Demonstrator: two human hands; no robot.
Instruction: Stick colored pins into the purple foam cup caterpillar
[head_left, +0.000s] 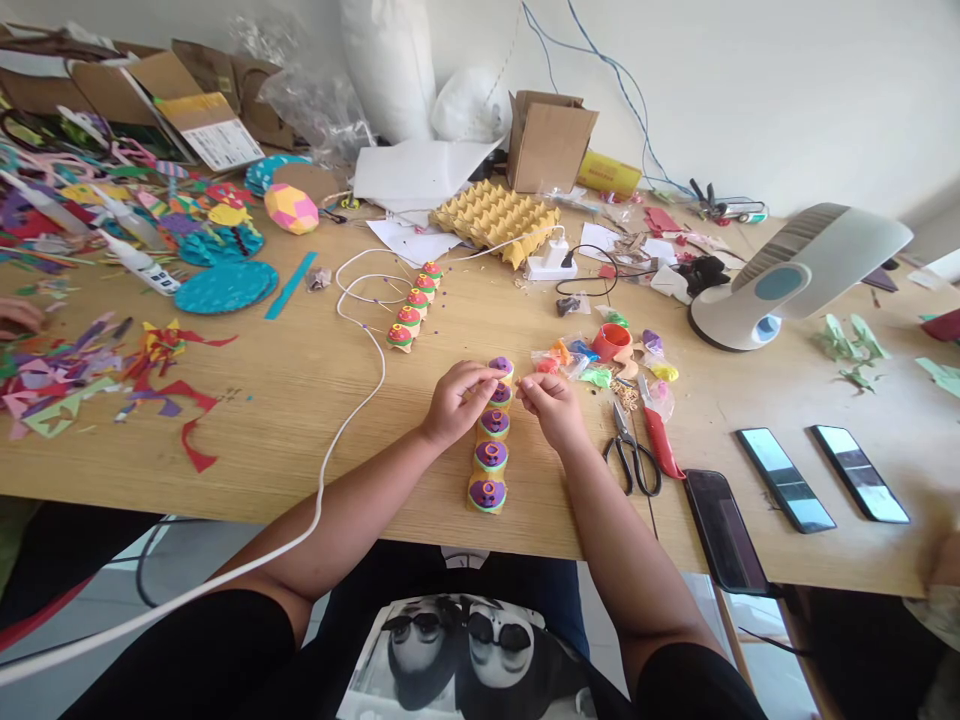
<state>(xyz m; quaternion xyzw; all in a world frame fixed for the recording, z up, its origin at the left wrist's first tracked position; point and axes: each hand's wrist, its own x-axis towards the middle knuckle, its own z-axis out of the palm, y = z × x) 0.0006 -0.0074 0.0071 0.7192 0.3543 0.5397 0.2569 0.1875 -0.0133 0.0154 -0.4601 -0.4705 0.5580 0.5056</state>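
Observation:
A row of egg-carton cups [491, 457] topped with purple clay, each with a small face and an orange ring, stands lengthwise on the table before me. My left hand [459, 402] is closed, its thumb and fingers pinched over the far part of the row. On the other side, my right hand [553, 408] pinches at the same height. Whatever lies between its fingertips is too small to make out. Farther back sits a second cup row [415, 306] with red and green tops.
Right of my hands lie bagged coloured clay [598, 377], an orange tub [612, 342], scissors [625, 450], a red-handled knife [660, 430] and several phones [724, 530]. A white fan [787, 280] stands beyond. A white cable [337, 450] crosses at left, beside paper scraps [82, 375] and another person's hand [19, 318].

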